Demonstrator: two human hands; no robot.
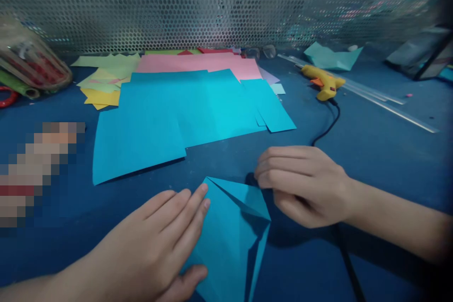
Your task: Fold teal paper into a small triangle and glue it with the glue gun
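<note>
A partly folded sheet of blue paper (226, 240) lies on the table close to me, its right-hand flaps standing slightly up. My left hand (166, 236) rests flat on its left side, fingers stretched out and thumb apart. Just beyond the paper's upper right edge hovers my right hand (304, 184), its fingers curled in. Whether anything is between those fingertips is hidden. Behind both hands, larger blue sheets (159, 108) overlap one another.
Pink paper (198, 62) and yellow scraps (102, 96) lie farther back. At right are a yellow glue gun (322, 82) with a black cord, clear glue sticks (399, 111) and a folded light-green paper (332, 58). A jar (35, 56) stands left, before a perforated metal screen (198, 4).
</note>
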